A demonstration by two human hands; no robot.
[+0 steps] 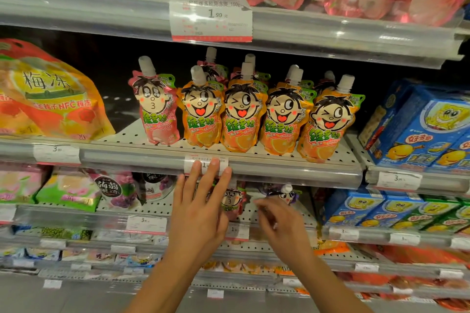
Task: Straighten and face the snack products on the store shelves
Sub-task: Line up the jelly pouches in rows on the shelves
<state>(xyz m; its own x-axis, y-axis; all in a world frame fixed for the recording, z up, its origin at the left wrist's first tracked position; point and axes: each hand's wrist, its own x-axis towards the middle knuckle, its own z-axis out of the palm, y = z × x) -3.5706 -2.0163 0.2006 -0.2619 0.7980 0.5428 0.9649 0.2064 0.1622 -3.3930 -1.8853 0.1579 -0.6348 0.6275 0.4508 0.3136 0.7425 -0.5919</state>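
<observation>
The row of spouted jelly pouches (244, 114) stands upright on the middle shelf (279, 168), one pink at the left and four orange, faces forward but the rightmost leaning a little. I judge I am between rows: my left hand (201, 208) is spread wide, fingertips at the shelf's price tag (206, 164), holding nothing. My right hand (279, 216) is motion-blurred before the shelf below, so I cannot tell its grip; the next move is reaching the half-hidden pouches (232, 202) there.
</observation>
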